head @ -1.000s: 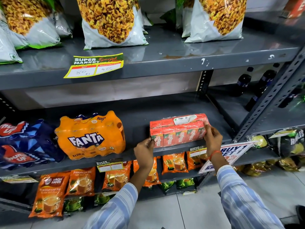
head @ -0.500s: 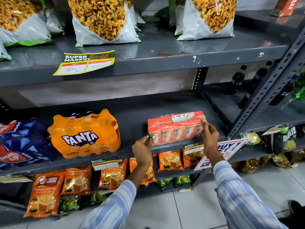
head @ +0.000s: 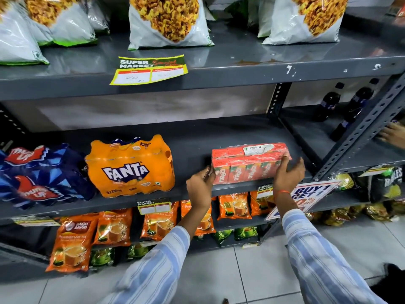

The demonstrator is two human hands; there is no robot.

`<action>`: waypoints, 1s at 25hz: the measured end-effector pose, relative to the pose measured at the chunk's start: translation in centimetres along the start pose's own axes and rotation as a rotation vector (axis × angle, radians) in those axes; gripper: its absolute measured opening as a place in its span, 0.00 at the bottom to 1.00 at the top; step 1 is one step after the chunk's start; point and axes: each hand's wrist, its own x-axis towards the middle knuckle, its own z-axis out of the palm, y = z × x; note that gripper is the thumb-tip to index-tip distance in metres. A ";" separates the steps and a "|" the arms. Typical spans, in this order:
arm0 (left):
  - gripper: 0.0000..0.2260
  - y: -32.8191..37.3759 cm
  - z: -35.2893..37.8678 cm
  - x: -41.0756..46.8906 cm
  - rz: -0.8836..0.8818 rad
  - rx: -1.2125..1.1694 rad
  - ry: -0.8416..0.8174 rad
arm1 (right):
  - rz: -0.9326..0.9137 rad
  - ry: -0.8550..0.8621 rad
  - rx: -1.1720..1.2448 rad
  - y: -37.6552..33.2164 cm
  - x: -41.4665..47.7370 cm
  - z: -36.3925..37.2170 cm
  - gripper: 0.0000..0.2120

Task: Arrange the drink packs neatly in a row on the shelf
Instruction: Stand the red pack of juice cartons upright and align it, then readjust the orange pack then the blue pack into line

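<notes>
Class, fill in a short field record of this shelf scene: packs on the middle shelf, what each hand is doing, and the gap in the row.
left pack: blue Thums Up pack
middle pack: orange Fanta pack
right pack: red Maaza carton pack
left hand: touching carton pack's left end
right hand: at its right front, fingers loose
gap: bare shelf between Fanta and Maaza

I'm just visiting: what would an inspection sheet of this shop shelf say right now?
Surface: grey metal shelf, bare behind the packs.
Job's things: Thums Up pack, Fanta pack, Maaza carton pack, in a row near the front edge.
Clutter: price tag on the shelf lip.
Hands: left hand and right hand at the Maaza pack's ends.
Cables: nothing seen.
Surroundings: snack bags above, tea pouches below, dark bottles beside.
</notes>
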 end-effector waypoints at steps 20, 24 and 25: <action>0.19 -12.7 -22.6 5.2 -0.122 -0.023 0.363 | -0.100 -0.603 0.099 -5.2 -25.0 15.9 0.24; 0.19 -12.0 -21.7 4.9 -0.103 -0.003 0.344 | -0.099 -0.605 0.107 -4.9 -23.4 15.0 0.23; 0.19 -11.7 -21.2 4.9 -0.109 0.008 0.328 | -0.094 -0.594 0.117 -4.7 -22.7 14.7 0.22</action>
